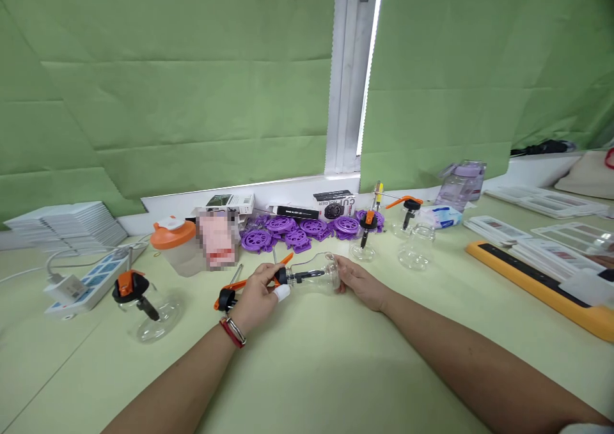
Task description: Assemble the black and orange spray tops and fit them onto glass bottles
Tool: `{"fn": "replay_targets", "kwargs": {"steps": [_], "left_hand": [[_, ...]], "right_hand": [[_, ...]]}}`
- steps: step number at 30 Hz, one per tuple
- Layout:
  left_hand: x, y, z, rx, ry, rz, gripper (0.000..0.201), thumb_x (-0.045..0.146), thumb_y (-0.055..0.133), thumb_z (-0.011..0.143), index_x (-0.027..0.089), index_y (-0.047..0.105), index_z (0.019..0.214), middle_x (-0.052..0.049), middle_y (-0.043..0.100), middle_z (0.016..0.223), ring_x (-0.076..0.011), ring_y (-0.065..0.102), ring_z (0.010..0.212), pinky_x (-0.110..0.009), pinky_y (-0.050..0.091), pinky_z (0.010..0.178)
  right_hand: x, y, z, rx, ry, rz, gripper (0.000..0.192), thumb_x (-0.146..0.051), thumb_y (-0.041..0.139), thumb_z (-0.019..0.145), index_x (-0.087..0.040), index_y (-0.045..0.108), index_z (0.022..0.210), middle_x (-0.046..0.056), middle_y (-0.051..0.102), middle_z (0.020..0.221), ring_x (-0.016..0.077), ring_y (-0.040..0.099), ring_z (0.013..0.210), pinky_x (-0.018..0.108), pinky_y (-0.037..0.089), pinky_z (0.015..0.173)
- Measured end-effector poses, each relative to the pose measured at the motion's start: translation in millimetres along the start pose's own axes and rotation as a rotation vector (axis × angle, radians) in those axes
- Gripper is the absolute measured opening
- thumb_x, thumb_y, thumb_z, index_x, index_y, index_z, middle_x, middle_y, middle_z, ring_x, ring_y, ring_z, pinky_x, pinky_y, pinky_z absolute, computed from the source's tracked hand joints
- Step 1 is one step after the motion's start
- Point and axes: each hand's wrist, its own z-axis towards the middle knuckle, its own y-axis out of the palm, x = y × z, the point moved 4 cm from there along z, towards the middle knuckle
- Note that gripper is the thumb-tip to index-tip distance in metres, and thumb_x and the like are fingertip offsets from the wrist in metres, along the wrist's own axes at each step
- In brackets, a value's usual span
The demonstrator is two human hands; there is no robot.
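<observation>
A clear glass flask [316, 274] lies on its side on the pale green table [336, 370], held between both hands. My left hand [256, 293] grips its neck end, where a black stopper with an orange lever [283, 269] sits; one fingertip is taped white. My right hand [357, 282] cups the flask's wide base. Another orange-and-black stopper [225, 296] lies on the table by my left hand.
Another flask with a stopper [144, 303] stands at the left beside a power strip [86, 284]. Purple reels [302, 229], boxes and an orange-lidded cup [175, 245] line the back. More flasks [417, 245] stand at the right, near a yellow-edged tray [542, 280].
</observation>
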Motion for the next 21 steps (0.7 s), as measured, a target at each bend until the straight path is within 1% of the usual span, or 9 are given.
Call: {"fn": "replay_targets", "kwargs": {"steps": [3,5,6,8,11,13,17,19,21], "left_hand": [[-1.4,-0.9,1.1,0.000,0.001,0.012,0.044,0.027,0.062,0.071,0.024,0.061,0.115,-0.005,0.052,0.097,-0.0201,0.053,0.094,-0.037,0.045,0.085],[-0.9,-0.5,0.9,-0.008,-0.004,0.011,0.044,0.027,0.062,0.071,0.025,0.061,0.115,-0.005,0.052,0.098,-0.0202,0.053,0.095,-0.037,0.045,0.086],[-0.5,0.0,0.6,-0.014,-0.009,0.006,0.044,0.027,0.062,0.071,0.025,0.061,0.115,-0.005,0.052,0.099,-0.0206,0.053,0.096,-0.037,0.046,0.086],[0.0,1.4,-0.1,-0.026,-0.016,-0.011,0.044,0.027,0.062,0.071,0.024,0.061,0.116,-0.006,0.052,0.101,-0.0211,0.053,0.097,-0.037,0.046,0.085],[0.0,2.6,-0.7,-0.030,-0.010,-0.037,0.045,0.027,0.062,0.071,0.024,0.061,0.116,-0.006,0.051,0.101,-0.0208,0.054,0.097,-0.036,0.047,0.084],[-0.1,2.0,-0.4,-0.019,-0.005,-0.040,0.045,0.027,0.062,0.071,0.025,0.061,0.116,-0.006,0.051,0.101,-0.0205,0.054,0.096,-0.036,0.048,0.082],[2.4,0.7,0.0,-0.032,-0.025,-0.021,0.048,0.029,0.063,0.070,0.025,0.060,0.118,-0.006,0.051,0.101,-0.0204,0.054,0.096,-0.036,0.048,0.083],[4.6,0.4,-0.6,-0.056,-0.036,-0.007,0.051,0.028,0.063,0.069,0.023,0.059,0.119,-0.006,0.051,0.101,-0.0197,0.054,0.094,-0.036,0.047,0.084],[6.7,0.2,-1.6,-0.081,-0.032,0.001,0.051,0.027,0.063,0.069,0.023,0.058,0.120,-0.005,0.051,0.099,-0.0191,0.054,0.092,-0.035,0.047,0.084]], "right_hand": [[-3.3,0.4,-2.7,-0.043,-0.016,0.042,0.074,-0.046,0.061,0.079,-0.029,0.025,0.141,0.008,0.049,0.118,0.0114,0.050,0.077,0.033,0.044,0.077],[-3.7,-0.3,-2.6,-0.034,-0.003,0.054,0.076,-0.044,0.063,0.078,-0.034,0.023,0.141,0.008,0.040,0.129,0.0096,0.049,0.076,0.032,0.045,0.076],[-2.8,-0.8,-1.8,-0.023,0.010,0.050,0.072,-0.045,0.062,0.079,-0.032,0.025,0.140,0.008,0.043,0.125,0.0092,0.049,0.073,0.031,0.046,0.073],[0.6,-2.1,0.5,0.003,0.035,0.027,0.065,-0.049,0.056,0.082,-0.026,0.033,0.138,0.006,0.053,0.103,0.0098,0.050,0.066,0.028,0.044,0.065],[5.5,-4.2,2.8,0.029,0.040,0.008,0.064,-0.054,0.050,0.083,-0.020,0.038,0.136,0.001,0.052,0.078,0.0115,0.049,0.062,0.027,0.040,0.060],[5.9,-3.9,2.2,-0.001,0.034,0.040,0.065,-0.052,0.053,0.082,-0.020,0.037,0.137,0.002,0.054,0.082,0.0124,0.050,0.066,0.028,0.041,0.064],[-0.2,-3.2,-1.9,-0.030,0.049,0.111,0.069,-0.042,0.064,0.077,-0.029,0.034,0.138,0.007,0.051,0.115,0.0121,0.050,0.077,0.031,0.044,0.073],[-4.3,-3.5,-2.6,-0.004,0.047,0.129,0.069,-0.041,0.064,0.077,-0.033,0.031,0.137,0.008,0.045,0.126,0.0111,0.049,0.076,0.030,0.044,0.071],[-6.0,-3.3,-1.7,0.007,0.042,0.138,0.065,-0.042,0.063,0.078,-0.033,0.033,0.135,0.008,0.046,0.125,0.0101,0.049,0.073,0.027,0.044,0.066]]}}
